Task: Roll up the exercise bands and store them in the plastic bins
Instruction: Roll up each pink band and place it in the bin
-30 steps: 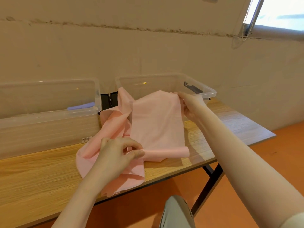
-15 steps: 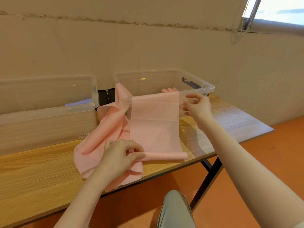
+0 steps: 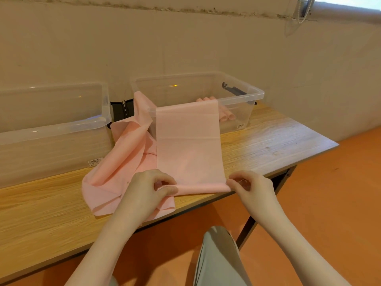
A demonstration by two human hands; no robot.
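Head view, and the roll is just starting. The left hand (image 3: 147,187) has its grip closed, thumb and curled fingers pinching the near-left corner of the pink band (image 3: 186,145); the right hand (image 3: 250,185) pinches the near-right corner the same way. Between the two grips the band's near edge is turned over into a first small fold, lying close to the desk (image 3: 268,141) front edge. Away from the grips the band runs flat up the desk and drapes over the front rim of the right bin (image 3: 255,93). To the outside of the left grip, the rest of the pink material (image 3: 123,162) lies bunched toward the left bin (image 3: 61,129).

My read: the next move calls for both grips to roll that fold forward evenly, keeping the edges square so the roll doesn't cone.

Inside the right bin a few pink rolls (image 3: 224,116) show through the wall, partly hidden behind the draped band. Whether the bunched material is the same band or a second one, I can't tell. The left bin's contents are blurred.
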